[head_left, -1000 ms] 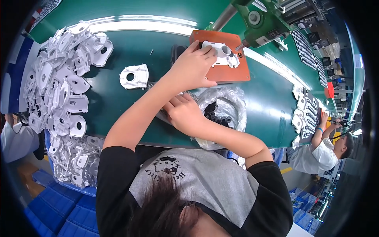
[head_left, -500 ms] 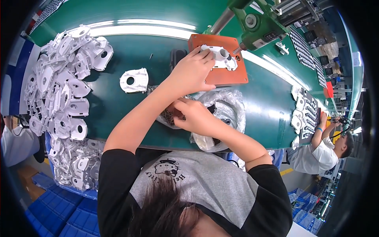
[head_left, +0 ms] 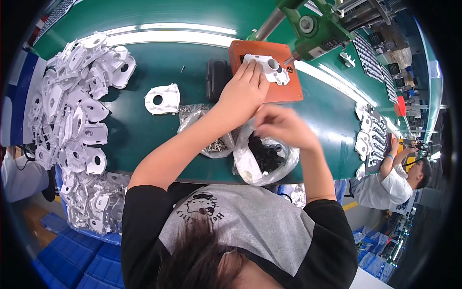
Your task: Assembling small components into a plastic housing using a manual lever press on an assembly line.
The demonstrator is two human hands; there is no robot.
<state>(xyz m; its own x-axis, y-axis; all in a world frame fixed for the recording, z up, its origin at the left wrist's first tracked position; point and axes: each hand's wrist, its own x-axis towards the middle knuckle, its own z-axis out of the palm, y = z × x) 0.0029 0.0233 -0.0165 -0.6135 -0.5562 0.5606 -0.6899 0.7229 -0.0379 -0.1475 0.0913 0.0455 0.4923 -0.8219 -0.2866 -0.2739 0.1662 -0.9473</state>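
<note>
Up and rightward from the bag of metal pins (head_left: 221, 153), the right hand (head_left: 281, 126) has moved to a spot just below the orange fixture block (head_left: 281, 94), centre of the frame. It is blurred, fingers bunched; whether they hold anything cannot be told.

Largest is the green workbench (head_left: 327, 125), then the heap of white plastic housings (head_left: 72, 106) at left and the green press (head_left: 313, 33) at upper right. On the block, beside the press's tip, sits one white housing (head_left: 279, 77); the left hand (head_left: 244, 94) lays extended fingers over its left part, its thumb hidden, so any pinch cannot be judged. A clear bag of black parts (head_left: 245, 168) lies below.

This housing is seated but looks unfinished; the heap and a separate ring-holed housing (head_left: 168, 98), left of centre, seemingly remain. Smallest is a loose pin (head_left: 182, 68), upper left of centre.
</note>
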